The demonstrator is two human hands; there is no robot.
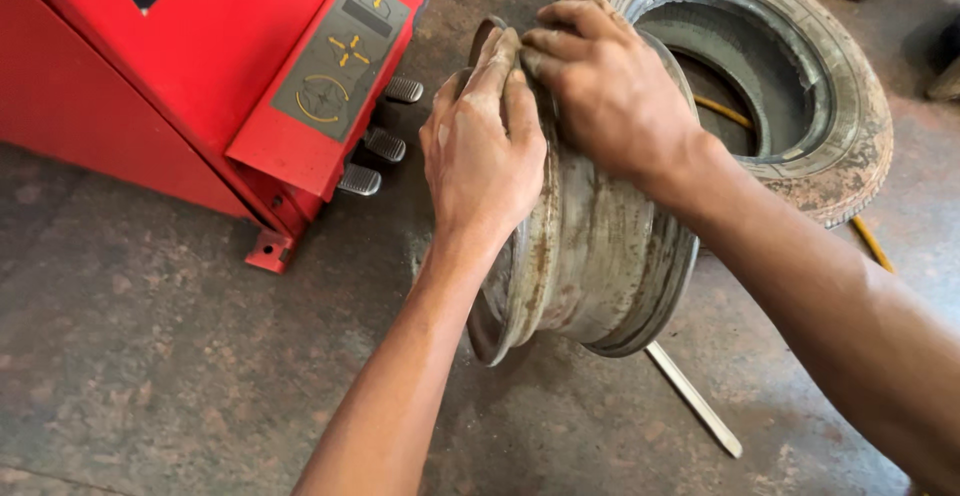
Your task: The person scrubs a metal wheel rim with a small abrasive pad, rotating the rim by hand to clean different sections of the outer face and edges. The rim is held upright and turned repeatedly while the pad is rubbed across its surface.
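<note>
Floor (150, 356): bare concrete, grey-brown, mottled with rust-coloured stains and scuffs, dusty throughout. Upper left: large red machine (200, 66) standing on the floor, with a sloped grey control panel (340, 56) bearing yellow symbols; three ribbed metal pedals (382, 144) stick out low on its side, and a small red foot bracket (268, 251) rests on the concrete. Upper right: worn tyre (840, 116) lying flat, dirt-caked tread. Yellow hose (872, 244) runs beside it. Flat metal bar (695, 401) lies on floor. Light even, daylight-like, soft shadows.
</note>
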